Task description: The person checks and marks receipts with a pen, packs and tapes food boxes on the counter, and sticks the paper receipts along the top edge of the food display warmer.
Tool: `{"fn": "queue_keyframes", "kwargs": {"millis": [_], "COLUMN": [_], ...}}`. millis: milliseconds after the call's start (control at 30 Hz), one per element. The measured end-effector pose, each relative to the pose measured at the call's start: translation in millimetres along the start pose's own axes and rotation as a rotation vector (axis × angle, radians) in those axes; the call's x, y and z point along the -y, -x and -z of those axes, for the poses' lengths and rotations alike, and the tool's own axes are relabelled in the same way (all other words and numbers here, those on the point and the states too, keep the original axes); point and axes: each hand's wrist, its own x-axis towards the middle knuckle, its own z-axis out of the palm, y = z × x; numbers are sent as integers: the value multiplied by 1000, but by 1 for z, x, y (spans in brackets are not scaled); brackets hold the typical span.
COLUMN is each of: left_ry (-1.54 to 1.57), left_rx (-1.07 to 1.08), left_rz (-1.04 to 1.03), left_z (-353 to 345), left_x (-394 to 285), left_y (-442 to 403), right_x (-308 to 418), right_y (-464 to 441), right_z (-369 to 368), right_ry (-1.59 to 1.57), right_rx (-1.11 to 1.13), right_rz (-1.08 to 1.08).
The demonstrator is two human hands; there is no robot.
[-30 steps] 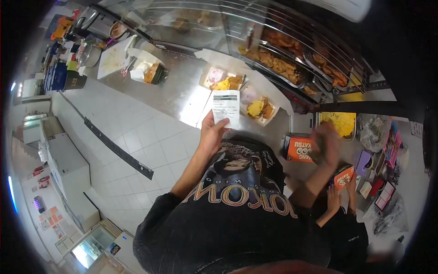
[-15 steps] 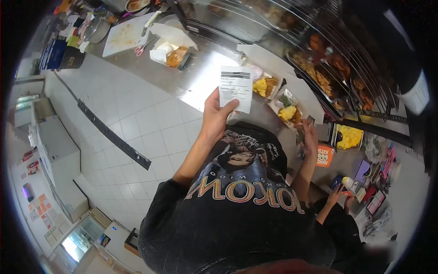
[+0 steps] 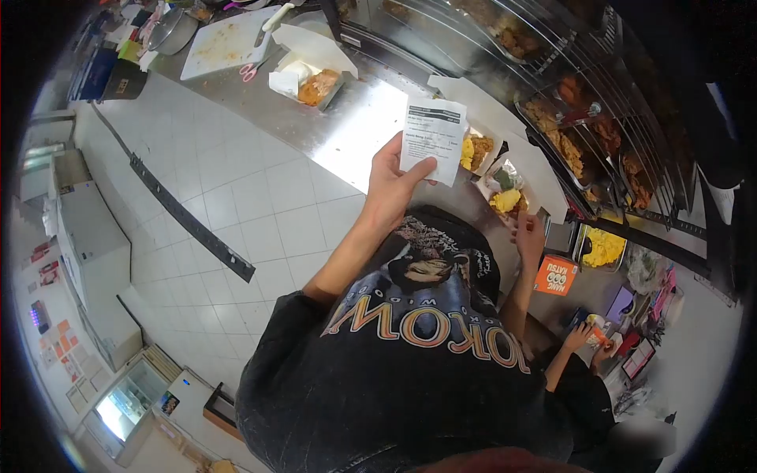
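Observation:
My left hand (image 3: 398, 180) grips a white printed receipt (image 3: 433, 140) between thumb and fingers, holding it up over the counter edge. My right hand (image 3: 528, 233) is beside the nearest open food box (image 3: 544, 177), its fingers curled. A small greyish piece (image 3: 543, 214) shows at those fingertips, too small to name. Yellow scrambled egg (image 3: 505, 201) and a clear-wrapped green item (image 3: 505, 175) lie in that box. Partly behind the receipt stands a second open box with yellow egg and fried food (image 3: 478, 151). Farther left is a third box with rice and a fried piece (image 3: 318, 85).
On the steel counter (image 3: 359, 134) are a white cutting board (image 3: 225, 49), a knife (image 3: 274, 22) and red scissors (image 3: 250, 72). Racks of fried food (image 3: 564, 142) rise at right, near a yellow-food tray (image 3: 604, 246) and an orange box (image 3: 556, 274). Another person's hands (image 3: 579, 337) work at lower right.
The receipt and my left hand have shifted slightly right in view, as have the boxes. My right hand stays by the nearest box. The other person's hands have moved closer together around a packet.

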Motion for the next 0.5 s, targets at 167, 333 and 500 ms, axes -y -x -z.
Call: {"fn": "queue_keyframes", "kwargs": {"millis": [167, 333, 500], "left_ry": [-15, -3, -25], "left_rx": [22, 45, 19], "left_rz": [33, 33, 16], "left_z": [-9, -10, -5], "left_x": [2, 9, 10], "left_y": [1, -2, -3], "right_x": [13, -85, -72], "right_y": [16, -35, -42], "right_z": [6, -34, -16], "right_ry": [8, -25, 112], "right_rx": [-73, -148, -380], "right_rz": [-220, -60, 77]}}
